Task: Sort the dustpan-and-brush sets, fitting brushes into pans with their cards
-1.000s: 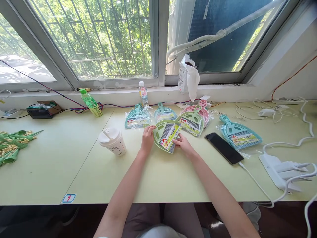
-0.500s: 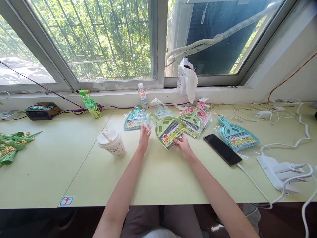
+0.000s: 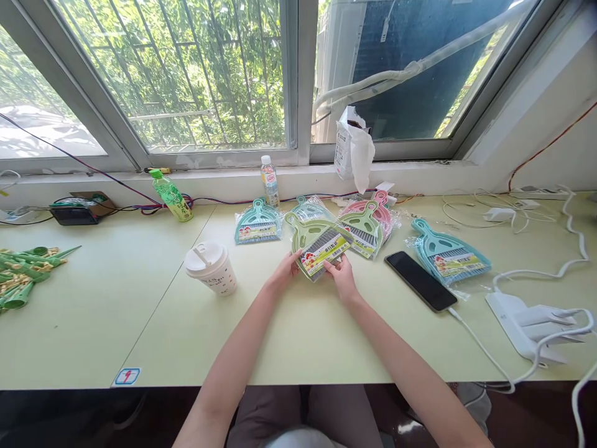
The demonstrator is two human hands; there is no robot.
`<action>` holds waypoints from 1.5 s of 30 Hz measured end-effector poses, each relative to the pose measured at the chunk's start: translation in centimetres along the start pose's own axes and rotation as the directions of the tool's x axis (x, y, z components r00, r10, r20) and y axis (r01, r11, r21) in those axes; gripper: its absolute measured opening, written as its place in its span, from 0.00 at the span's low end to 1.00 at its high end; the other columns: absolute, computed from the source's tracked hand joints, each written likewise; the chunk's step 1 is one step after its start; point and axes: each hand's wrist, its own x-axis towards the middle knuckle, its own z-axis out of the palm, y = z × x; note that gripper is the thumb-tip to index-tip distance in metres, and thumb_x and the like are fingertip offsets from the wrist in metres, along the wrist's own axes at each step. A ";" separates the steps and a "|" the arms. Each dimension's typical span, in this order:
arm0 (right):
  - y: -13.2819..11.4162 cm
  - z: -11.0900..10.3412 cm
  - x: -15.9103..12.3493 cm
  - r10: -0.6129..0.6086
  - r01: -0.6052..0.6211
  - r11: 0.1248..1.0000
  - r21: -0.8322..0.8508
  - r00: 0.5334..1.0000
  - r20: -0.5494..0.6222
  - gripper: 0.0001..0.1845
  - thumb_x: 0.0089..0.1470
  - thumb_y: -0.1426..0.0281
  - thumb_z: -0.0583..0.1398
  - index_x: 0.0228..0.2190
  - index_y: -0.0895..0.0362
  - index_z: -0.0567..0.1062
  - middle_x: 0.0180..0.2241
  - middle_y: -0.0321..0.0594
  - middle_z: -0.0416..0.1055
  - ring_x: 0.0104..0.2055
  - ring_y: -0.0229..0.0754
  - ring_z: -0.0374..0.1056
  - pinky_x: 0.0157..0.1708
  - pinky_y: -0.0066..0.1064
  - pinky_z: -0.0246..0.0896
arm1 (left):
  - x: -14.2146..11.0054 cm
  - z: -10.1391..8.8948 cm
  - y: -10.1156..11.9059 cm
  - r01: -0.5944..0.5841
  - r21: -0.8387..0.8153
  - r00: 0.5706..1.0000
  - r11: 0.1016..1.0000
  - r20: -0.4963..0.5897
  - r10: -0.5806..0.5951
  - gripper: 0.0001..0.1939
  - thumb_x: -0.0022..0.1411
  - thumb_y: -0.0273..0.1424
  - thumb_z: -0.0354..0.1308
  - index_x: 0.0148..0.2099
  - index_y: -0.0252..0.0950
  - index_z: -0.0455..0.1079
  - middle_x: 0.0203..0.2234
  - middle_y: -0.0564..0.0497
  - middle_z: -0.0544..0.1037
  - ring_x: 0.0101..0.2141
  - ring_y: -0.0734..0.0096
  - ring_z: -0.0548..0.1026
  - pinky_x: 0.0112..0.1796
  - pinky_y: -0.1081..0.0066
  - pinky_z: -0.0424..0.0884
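Observation:
A light green mini dustpan with a brush and a yellow label (image 3: 318, 244) is held between both hands over the table's middle. My left hand (image 3: 285, 272) pinches its near left edge, and my right hand (image 3: 341, 274) grips its near right corner. Several more packaged dustpan sets lie behind it: a teal one (image 3: 258, 223), another teal one in a clear bag (image 3: 308, 207), a green one (image 3: 364, 229) on a pink one (image 3: 379, 208).
A lidded paper cup (image 3: 211, 268) stands left of my hands. A black phone (image 3: 420, 280) on a white cable and a teal dustpan stack (image 3: 448, 252) lie to the right. Two bottles (image 3: 171, 196), a torn bag (image 3: 353, 148), a power strip (image 3: 532, 325) and green items (image 3: 23, 271) ring the pale green table (image 3: 308, 336).
My left hand let go of the green dustpan, swung out to the left, then came back to its near edge. The dustpan turned so its handle points away and to the left.

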 end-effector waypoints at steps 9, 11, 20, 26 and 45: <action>-0.1 -0.3 0.3 0.021 -0.021 1.000 0.023 1.000 0.017 0.28 0.41 0.61 0.67 0.43 0.52 0.64 0.41 0.41 0.74 0.42 0.47 0.72 0.42 0.43 0.71 | 0.4 -0.5 0.4 -0.175 -0.025 0.984 0.984 -0.035 0.174 0.21 0.59 0.41 0.56 0.53 0.40 0.66 0.48 0.49 0.75 0.45 0.64 0.75 0.43 0.66 0.71; -0.1 -0.3 0.3 0.015 -0.015 1.000 0.020 1.000 -0.010 0.27 0.41 0.61 0.67 0.43 0.52 0.64 0.41 0.41 0.74 0.42 0.47 0.72 0.42 0.42 0.71 | 0.2 -0.2 0.4 -0.173 -0.031 0.984 0.985 -0.042 0.171 0.21 0.58 0.40 0.57 0.53 0.40 0.66 0.48 0.48 0.75 0.43 0.66 0.75 0.43 0.67 0.71; -0.5 -0.6 0.2 -0.027 0.029 0.999 0.030 0.998 -0.062 0.28 0.41 0.61 0.67 0.44 0.52 0.65 0.44 0.42 0.73 0.45 0.47 0.71 0.43 0.41 0.70 | -0.7 0.5 0.0 0.000 0.039 0.978 0.999 0.210 -0.008 0.22 0.60 0.41 0.57 0.54 0.38 0.64 0.50 0.45 0.73 0.46 0.61 0.74 0.48 0.59 0.70; -0.6 -0.8 0.2 -0.041 0.044 0.997 0.058 0.998 -0.054 0.26 0.41 0.61 0.67 0.42 0.53 0.66 0.42 0.41 0.74 0.44 0.48 0.72 0.44 0.45 0.70 | -0.8 0.5 -0.1 0.077 0.102 0.961 0.992 0.258 -0.101 0.25 0.60 0.45 0.55 0.55 0.37 0.64 0.51 0.42 0.72 0.51 0.55 0.70 0.52 0.52 0.65; -0.1 -0.3 0.4 -0.061 0.068 0.996 0.050 0.991 -0.120 0.31 0.39 0.61 0.68 0.45 0.53 0.65 0.44 0.43 0.72 0.45 0.47 0.71 0.42 0.42 0.71 | -1.5 3.9 -1.6 -0.146 0.080 0.988 0.986 -0.028 0.149 0.34 0.49 0.34 0.67 0.55 0.39 0.56 0.52 0.43 0.70 0.52 0.56 0.69 0.49 0.58 0.68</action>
